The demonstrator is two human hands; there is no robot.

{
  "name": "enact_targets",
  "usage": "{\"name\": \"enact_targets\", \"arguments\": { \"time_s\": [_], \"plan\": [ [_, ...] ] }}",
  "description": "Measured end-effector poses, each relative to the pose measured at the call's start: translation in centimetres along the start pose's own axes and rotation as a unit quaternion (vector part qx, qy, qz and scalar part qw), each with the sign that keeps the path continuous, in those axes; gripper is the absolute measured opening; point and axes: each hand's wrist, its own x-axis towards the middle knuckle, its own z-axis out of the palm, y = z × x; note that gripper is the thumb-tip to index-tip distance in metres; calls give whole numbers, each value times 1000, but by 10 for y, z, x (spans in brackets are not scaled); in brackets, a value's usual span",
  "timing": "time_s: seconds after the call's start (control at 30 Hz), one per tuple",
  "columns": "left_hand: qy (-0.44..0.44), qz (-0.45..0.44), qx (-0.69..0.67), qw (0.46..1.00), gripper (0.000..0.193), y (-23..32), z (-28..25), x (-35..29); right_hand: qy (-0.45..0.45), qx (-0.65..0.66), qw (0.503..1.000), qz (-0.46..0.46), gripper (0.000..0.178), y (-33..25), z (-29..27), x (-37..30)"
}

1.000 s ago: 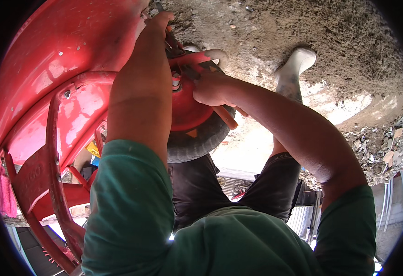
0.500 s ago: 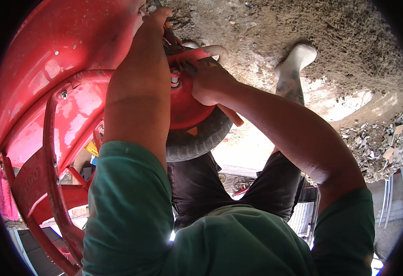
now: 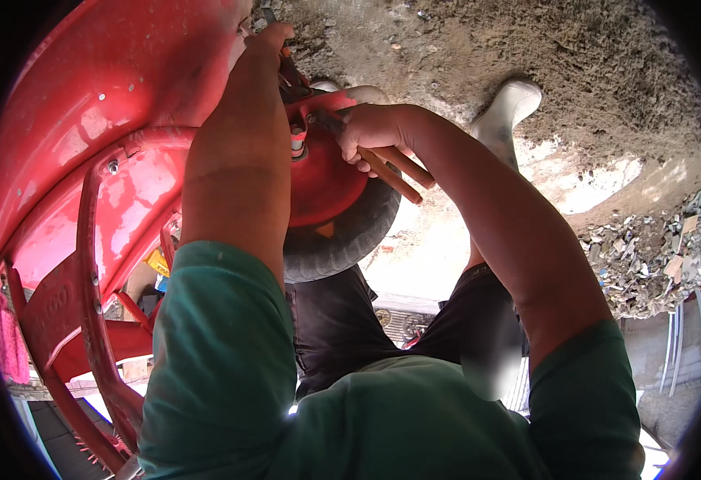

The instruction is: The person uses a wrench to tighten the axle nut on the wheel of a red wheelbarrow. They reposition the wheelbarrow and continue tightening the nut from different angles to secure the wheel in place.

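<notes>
Reaching over a red wheelbarrow (image 3: 86, 120) turned on its side, a person in a green shirt is working at the hub of its small wheel (image 3: 342, 208), which is sitting between the frame's red tubes just above the person's knees. The right hand (image 3: 370, 132) is closing firmly around a tool with orange handles (image 3: 398, 170) (pliers, by the look of them), its dark head pressing against the bolt at the red hub. The left hand (image 3: 266, 40) is stretching past the hub toward the top of the frame, fingers curling onto something dark there; whether they are gripping it or only bracing cannot be told from this angle. A white boot (image 3: 506, 112) is resting on the rough dirt ground (image 3: 590, 64) beside the wheel, and rubble (image 3: 646, 256) is lying well off to the right. Judging from the pose, the tool could be slipping off the bolt under a hard twist, driving the knuckles into the metal, since both arms are fully extended with little leverage.
</notes>
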Motion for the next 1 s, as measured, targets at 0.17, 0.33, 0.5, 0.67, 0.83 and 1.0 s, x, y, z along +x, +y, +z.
{"name": "enact_targets", "arguments": {
  "time_s": [0.17,0.33,0.5,0.67,0.83,1.0],
  "plan": [
    [-22,-11,4,1000,105,2,8,0,73,-7,997,-28,16,7,-6,-9],
    [9,-3,9,1000,102,-6,-4,-1,225,-227,943,-90,38,4,-35,-49],
    [-27,-28,23,999,95,6,-1,-9,417,-80,892,-157,57,65,-92,-74],
    [-21,-63,-18,998,68,-1,1,-1,501,14,858,-116,52,142,-122,-68],
    [-33,-42,15,998,82,7,-4,-22,481,73,871,-72,48,198,-111,-71],
    [73,8,12,997,111,3,6,-12,480,50,874,-56,50,220,-98,-84]
  ]
}}
